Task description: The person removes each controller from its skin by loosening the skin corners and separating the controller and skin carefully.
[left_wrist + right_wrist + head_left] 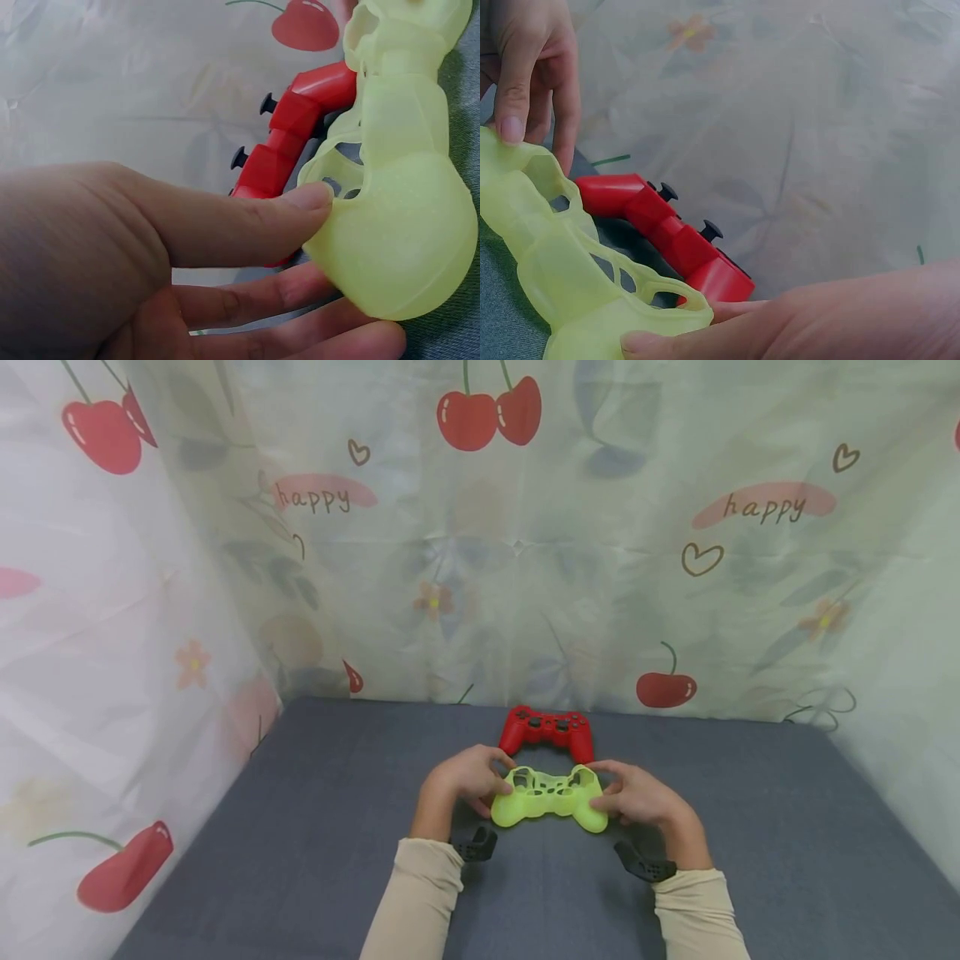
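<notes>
A yellow-green silicone controller cover [551, 806] is held between both hands, its cut-out openings showing in the head view. My left hand [474, 779] pinches its left grip, thumb on the near face and fingers behind, as the left wrist view shows. On the other side my right hand [637, 793] pinches the right grip, with the thumb pressed on the cover [577, 277] in the right wrist view. Just behind lies a red game controller [546, 727], black thumbsticks upward, and the cover hides part of it in both wrist views.
A dark grey cloth covers the table [337, 827]. Behind and beside it hang curtains [517, 593] printed with cherries, hearts and flowers. Black straps [645, 864] sit on both wrists, below beige sleeves [420, 893].
</notes>
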Demonstrator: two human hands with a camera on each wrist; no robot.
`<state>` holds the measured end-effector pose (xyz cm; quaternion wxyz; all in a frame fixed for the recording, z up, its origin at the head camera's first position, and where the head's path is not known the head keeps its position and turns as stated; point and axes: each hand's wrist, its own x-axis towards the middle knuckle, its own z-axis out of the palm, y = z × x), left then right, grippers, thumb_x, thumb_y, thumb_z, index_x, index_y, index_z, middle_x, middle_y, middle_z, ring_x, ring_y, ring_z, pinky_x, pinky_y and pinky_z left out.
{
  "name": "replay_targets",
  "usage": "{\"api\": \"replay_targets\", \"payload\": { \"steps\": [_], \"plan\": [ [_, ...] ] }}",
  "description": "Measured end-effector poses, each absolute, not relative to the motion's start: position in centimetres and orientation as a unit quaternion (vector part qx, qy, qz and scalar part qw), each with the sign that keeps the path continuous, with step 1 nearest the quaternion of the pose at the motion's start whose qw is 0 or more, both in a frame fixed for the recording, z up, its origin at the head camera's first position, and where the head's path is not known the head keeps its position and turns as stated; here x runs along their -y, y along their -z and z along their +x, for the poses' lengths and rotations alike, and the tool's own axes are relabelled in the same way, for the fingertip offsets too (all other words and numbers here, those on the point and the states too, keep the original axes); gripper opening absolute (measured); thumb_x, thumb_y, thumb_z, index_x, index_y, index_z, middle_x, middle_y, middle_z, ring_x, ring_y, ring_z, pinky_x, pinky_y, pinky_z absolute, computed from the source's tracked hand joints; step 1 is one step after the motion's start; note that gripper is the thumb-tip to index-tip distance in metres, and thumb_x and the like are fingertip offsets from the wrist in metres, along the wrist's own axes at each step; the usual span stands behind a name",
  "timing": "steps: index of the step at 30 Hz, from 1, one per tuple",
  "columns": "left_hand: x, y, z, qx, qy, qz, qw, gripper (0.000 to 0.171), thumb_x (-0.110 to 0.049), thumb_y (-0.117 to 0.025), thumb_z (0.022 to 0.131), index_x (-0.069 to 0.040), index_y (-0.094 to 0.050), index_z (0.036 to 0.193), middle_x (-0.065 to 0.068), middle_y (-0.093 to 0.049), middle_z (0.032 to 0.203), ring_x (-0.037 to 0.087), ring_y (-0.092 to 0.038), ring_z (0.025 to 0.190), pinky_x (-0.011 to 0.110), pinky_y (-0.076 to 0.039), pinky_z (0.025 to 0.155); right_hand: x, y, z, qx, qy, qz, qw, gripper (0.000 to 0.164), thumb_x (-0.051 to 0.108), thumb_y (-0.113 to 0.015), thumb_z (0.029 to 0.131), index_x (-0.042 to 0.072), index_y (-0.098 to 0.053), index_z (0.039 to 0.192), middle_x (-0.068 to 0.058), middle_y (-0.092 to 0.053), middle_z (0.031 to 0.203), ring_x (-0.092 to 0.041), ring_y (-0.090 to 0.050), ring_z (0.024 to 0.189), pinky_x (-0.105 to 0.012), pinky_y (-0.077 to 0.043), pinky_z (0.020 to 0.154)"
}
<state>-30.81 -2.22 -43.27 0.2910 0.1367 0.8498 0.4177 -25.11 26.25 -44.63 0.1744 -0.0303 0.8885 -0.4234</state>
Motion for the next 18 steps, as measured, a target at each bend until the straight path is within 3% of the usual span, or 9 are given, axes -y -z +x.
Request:
{"api": "replay_targets", "payload": {
  "steps": [3, 9, 13, 18],
  "plan": [
    [2.5, 43.1, -30.8, -0.849, -0.419, 0.135, 0.291, 0.045, -0.014, -0.070, 0.096, -0.008, -0.059, 0.139, 0.016, -0.069, 0.123, 0.025, -0.073, 0.079, 0.039, -0.063, 0.066, -26.2, 44.5, -25.1, -0.892, 0.415, -0.024, 0.176, 0.068, 0.021, -0.073, 0.093, 0.001, -0.044, 0.150, -0.005, -0.068, 0.088, -0.017, -0.060, 0.076, -0.032, -0.050, 0.065],
    [3.3, 42.5, -30.9, -0.862, -0.411, 0.132, 0.265, 0.046, -0.024, -0.068, 0.099, -0.008, -0.058, 0.141, 0.014, -0.068, 0.125, 0.026, -0.073, 0.082, 0.038, -0.062, 0.071, -26.2, 44.0, -25.1, -0.895, 0.412, -0.005, 0.171, 0.065, 0.031, -0.072, 0.094, 0.000, -0.048, 0.147, -0.007, -0.068, 0.089, -0.018, -0.061, 0.079, -0.032, -0.052, 0.068],
    [3.8, 41.8, -30.9, -0.879, -0.400, 0.145, 0.215, 0.044, -0.028, -0.066, 0.101, -0.009, -0.060, 0.140, 0.012, -0.071, 0.117, 0.028, -0.073, 0.087, 0.036, -0.058, 0.074, -26.5, 43.5, -24.7, -0.898, 0.411, 0.000, 0.157, 0.062, 0.034, -0.067, 0.098, 0.001, -0.048, 0.147, -0.009, -0.071, 0.098, -0.019, -0.064, 0.082, -0.034, -0.054, 0.071],
    [4.3, 40.3, -30.5, -0.887, -0.416, 0.151, 0.130, 0.039, -0.032, -0.063, 0.102, -0.016, -0.062, 0.137, 0.006, -0.072, 0.114, 0.028, -0.070, 0.097, 0.038, -0.055, 0.079, -26.7, 42.0, -24.2, -0.903, 0.419, -0.020, 0.096, 0.052, 0.029, -0.062, 0.102, 0.002, -0.051, 0.144, -0.013, -0.070, 0.100, -0.023, -0.064, 0.084, -0.034, -0.053, 0.073]
  ]
}}
